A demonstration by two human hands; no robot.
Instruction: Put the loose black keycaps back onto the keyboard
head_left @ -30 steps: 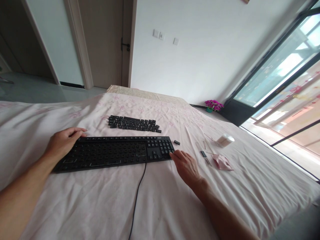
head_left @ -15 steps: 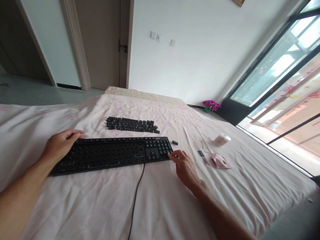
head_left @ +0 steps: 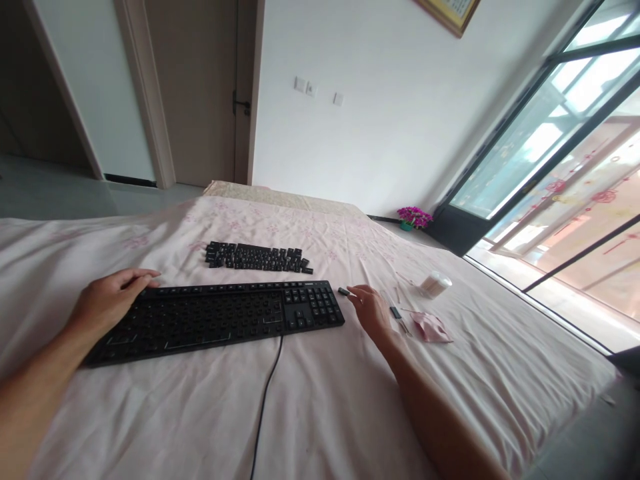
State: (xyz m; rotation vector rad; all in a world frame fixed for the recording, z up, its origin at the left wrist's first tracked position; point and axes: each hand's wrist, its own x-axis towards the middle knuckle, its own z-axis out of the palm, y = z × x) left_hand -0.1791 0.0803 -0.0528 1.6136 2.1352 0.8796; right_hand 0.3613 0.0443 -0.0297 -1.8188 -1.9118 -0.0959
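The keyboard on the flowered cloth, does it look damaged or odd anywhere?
Yes: the black keyboard lacks keycaps across its main letter area, though its number pad has them. Loose keycaps lie in rows beyond it, perhaps deliberately removed. One small black piece, probably another, is apart, by the right hand.

Open sheet fronted the keyboard, crossed by the cable, a narrow strip ran between keyboard and keycaps, tub and pink cloth obstructed the right.

Both hands forward, well apart
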